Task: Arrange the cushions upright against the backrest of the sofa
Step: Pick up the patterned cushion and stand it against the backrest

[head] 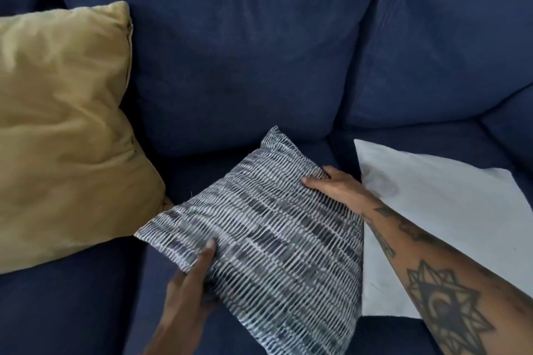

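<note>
A grey-and-white striped cushion (268, 236) lies tilted over the seat of the dark blue sofa (236, 46). My left hand (190, 282) grips its near left edge, thumb on top. My right hand (331, 184) holds its far right edge, with the tattooed forearm crossing in from the lower right. A mustard-yellow cushion (63, 130) leans upright against the backrest at the left. A plain pale grey cushion (450, 225) lies flat on the seat at the right, partly under my right arm and the striped cushion.
Two blue back cushions meet at a seam (375, 72) behind the striped cushion. Bare seat fabric (72, 305) shows in front of the yellow cushion.
</note>
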The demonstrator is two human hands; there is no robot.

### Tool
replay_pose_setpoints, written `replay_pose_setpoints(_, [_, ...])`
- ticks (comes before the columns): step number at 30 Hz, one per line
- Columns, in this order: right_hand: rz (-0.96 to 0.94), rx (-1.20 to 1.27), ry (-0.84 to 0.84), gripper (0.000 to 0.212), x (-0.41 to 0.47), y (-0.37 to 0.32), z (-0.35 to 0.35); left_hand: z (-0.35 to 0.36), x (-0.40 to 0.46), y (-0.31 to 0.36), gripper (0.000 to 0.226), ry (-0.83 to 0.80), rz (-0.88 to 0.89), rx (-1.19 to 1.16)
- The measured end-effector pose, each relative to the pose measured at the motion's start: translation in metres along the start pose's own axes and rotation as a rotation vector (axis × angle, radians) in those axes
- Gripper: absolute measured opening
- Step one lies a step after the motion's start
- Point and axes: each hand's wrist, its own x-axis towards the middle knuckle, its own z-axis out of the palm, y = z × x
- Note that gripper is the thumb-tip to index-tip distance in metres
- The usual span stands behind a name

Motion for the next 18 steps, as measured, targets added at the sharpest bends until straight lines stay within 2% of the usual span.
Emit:
replay_pose_setpoints(2, [-0.010, 0.048, 0.005, 0.078, 0.000, 0.002, -0.004, 0.007, 0.004, -0.002, 0.040, 0.071, 0.060, -0.051])
replay_pose_setpoints(4, [0.003, 0.165, -0.010, 0.055, -0.004, -0.001, -0.008, 0.008, 0.005, 0.006, 0.033, 0.115, 0.138, -0.083])
replay_pose_setpoints(6, [-0.017, 0.378, 0.011, 0.037, -0.005, -0.001, -0.014, 0.009, -0.005, 0.023, 0.030, 0.108, 0.247, -0.083])
replay_pose_setpoints(8, [-0.095, 0.640, 0.019, 0.030, -0.011, -0.009, -0.026, 0.011, -0.017, 0.054, 0.031, 0.081, 0.408, -0.073])
replay_pose_setpoints(10, [-0.205, 0.874, -0.004, 0.012, -0.023, -0.021, -0.041, 0.012, -0.025, 0.091, 0.025, 0.067, 0.560, -0.045])
replay_pose_setpoints(11, [-0.252, 0.950, -0.014, 0.013, -0.027, -0.028, -0.047, 0.013, -0.028, 0.110, 0.021, 0.063, 0.633, -0.013])
replay_pose_setpoints(15, [-0.400, 0.999, 0.028, 0.017, -0.032, -0.058, -0.062, 0.029, -0.027, 0.168, 0.017, 0.034, 0.799, 0.076])
replay_pose_setpoints(18, [-0.338, 0.887, 0.088, 0.010, -0.018, -0.059, -0.052, 0.039, -0.002, 0.181, 0.030, 0.078, 0.823, 0.182])
